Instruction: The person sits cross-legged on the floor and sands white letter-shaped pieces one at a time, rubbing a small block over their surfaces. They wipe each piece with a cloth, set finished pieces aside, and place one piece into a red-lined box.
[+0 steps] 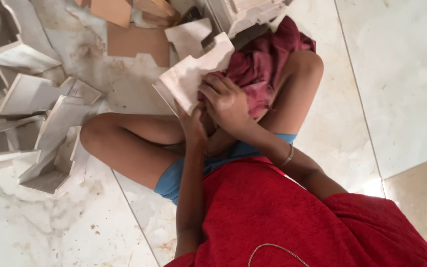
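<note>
I sit on the floor with my knees bent. My left hand grips the lower edge of a white cut tile piece with a notched outline and holds it tilted above my lap. My right hand, with a thin bangle on its wrist, presses on the tile's near edge. Its fingers are curled over a maroon cloth. The cloth bunches behind the tile and drapes over my right knee.
Several white cut tile pieces lie heaped at the left. Brown-backed pieces and a stack of white pieces lie at the top. Dusty marble floor stretches right and at lower left. My left leg lies across the middle.
</note>
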`<state>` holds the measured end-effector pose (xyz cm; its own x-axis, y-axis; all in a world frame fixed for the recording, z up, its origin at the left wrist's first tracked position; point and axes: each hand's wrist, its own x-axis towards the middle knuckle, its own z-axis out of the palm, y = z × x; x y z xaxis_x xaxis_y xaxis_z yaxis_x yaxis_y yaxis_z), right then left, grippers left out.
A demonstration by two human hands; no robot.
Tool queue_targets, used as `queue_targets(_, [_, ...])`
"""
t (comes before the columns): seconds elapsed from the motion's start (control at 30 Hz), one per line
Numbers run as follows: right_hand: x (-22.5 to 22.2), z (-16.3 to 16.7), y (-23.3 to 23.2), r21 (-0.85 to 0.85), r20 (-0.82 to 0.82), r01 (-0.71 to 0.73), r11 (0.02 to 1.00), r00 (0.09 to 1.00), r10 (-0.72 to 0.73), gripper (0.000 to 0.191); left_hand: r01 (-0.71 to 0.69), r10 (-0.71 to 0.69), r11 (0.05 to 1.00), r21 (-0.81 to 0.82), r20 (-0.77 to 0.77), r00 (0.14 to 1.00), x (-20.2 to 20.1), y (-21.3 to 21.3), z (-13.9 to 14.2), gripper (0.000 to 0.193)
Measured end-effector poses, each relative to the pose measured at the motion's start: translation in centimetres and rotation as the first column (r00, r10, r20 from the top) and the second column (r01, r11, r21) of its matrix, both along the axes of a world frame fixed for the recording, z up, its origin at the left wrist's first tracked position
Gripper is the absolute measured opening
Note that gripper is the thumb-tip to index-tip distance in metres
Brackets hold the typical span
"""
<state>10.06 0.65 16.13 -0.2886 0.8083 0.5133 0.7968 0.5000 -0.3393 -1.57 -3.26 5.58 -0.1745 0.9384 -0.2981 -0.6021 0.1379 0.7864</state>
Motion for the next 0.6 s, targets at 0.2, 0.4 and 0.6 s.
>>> queue_targets(0.2, [2.3,-0.9,5.2,-0.056,0.052,0.194,0.979,0.98,-0.191,0.01,-0.001,0.004,1.0,-0.026,0.12,0.993,-1.2,-1.5,0.8,0.084])
queue_targets(0.4, [1.2,0.3,3.4,0.043,0.023,-0.029,0.999,0.999,0.028,0.022,0.032,-0.035,0.998,0.056,0.07,0.997,0.1,-1.5,1.1,0.084])
queue_targets(0.6, [-0.3,-3.9,1.4,0.107,0.051,-0.067,0.992,0.997,0.062,0.02,0.019,-0.019,1.0,-0.003,0.036,0.999,-0.4,-2.0,1.2,0.081])
